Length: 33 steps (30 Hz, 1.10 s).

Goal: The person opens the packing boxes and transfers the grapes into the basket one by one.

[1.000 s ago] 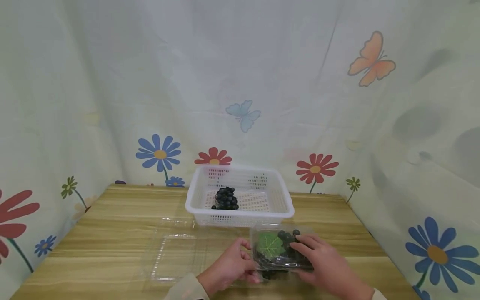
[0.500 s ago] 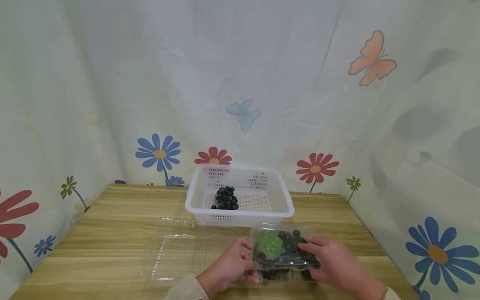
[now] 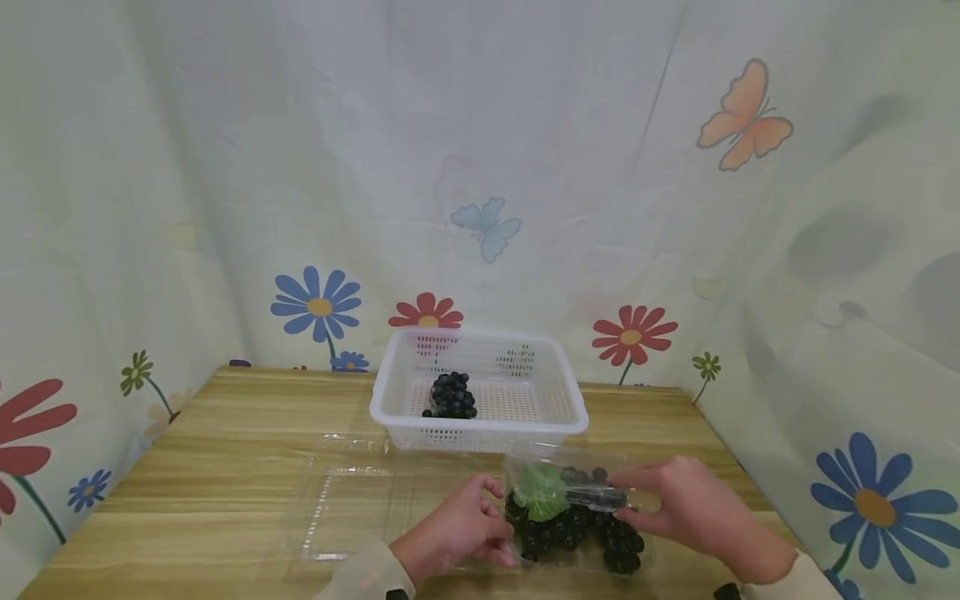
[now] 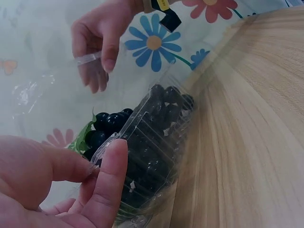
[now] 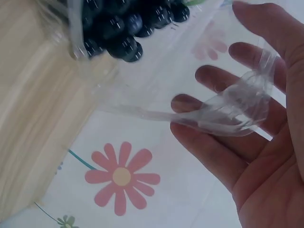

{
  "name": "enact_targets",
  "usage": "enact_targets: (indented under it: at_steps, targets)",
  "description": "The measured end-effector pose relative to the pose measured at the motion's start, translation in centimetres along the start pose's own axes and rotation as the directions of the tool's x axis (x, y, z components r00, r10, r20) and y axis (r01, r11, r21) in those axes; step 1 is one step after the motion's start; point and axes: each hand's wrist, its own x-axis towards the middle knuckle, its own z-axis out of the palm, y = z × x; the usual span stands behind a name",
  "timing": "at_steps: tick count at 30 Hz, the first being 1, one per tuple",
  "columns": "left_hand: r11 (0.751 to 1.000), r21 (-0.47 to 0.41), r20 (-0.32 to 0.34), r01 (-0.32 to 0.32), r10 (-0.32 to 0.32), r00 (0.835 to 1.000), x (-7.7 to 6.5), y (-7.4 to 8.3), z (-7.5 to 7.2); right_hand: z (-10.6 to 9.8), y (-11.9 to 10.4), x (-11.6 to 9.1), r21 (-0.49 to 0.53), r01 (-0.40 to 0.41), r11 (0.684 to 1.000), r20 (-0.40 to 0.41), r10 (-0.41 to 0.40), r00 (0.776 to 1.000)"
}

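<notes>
A clear plastic clamshell box [image 4: 154,137] full of dark grapes [image 3: 566,529] rests near the front of the table. One green leaf [image 3: 542,492] lies on the fruit at the left. My left hand [image 3: 461,529] pinches the box's left rim between thumb and finger, as the left wrist view shows. At the other side, my right hand [image 3: 686,512] has its thumb and fingers spread around the edge of the raised lid [image 5: 232,116]. The fingers [image 5: 216,83] show through the plastic, the thumb standing apart in front. The lid tilts above the grapes.
A white perforated basket [image 3: 480,436] stands behind the box, with a bunch of dark grapes [image 3: 452,396] inside. To the left, another clear plastic container [image 3: 360,508] lies spread on the wooden table [image 3: 217,467]. A printed curtain [image 3: 375,167] surrounds the table.
The lid over the grapes has risen and now stands tilted, uncovering the front of the fruit. My right hand has moved right to the lid's edge. The left hand has stayed at the rim.
</notes>
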Motion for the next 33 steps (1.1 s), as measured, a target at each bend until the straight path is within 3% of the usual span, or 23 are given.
enact_targets:
  at_steps: [3,15,18,23,33]
  targets:
    - [1.0,0.012,0.006,0.005,-0.005,1.0,0.0,0.1,-0.2,-0.8,0.2,0.3,0.04,-0.024,0.999,0.015,0.024,1.0]
    - [0.996,0.089,0.014,0.019,-0.02,1.0,0.5,0.7,-0.8,-2.8,1.4,1.4,0.15,0.022,0.988,-0.044,-0.016,0.999]
    - [0.994,0.111,0.017,0.025,-0.027,0.999,0.6,0.9,-0.9,-3.0,1.8,1.6,0.185,0.001,0.983,-0.043,0.007,0.999]
    - [0.99,0.142,0.022,0.026,-0.029,0.999,0.9,0.9,-1.1,-3.8,2.3,1.8,0.224,-0.113,0.968,0.047,0.105,0.993]
    - [0.983,0.181,0.027,0.021,-0.027,0.999,1.1,1.0,-1.2,-4.9,3.4,1.3,0.299,-0.157,0.941,0.115,0.127,0.985]
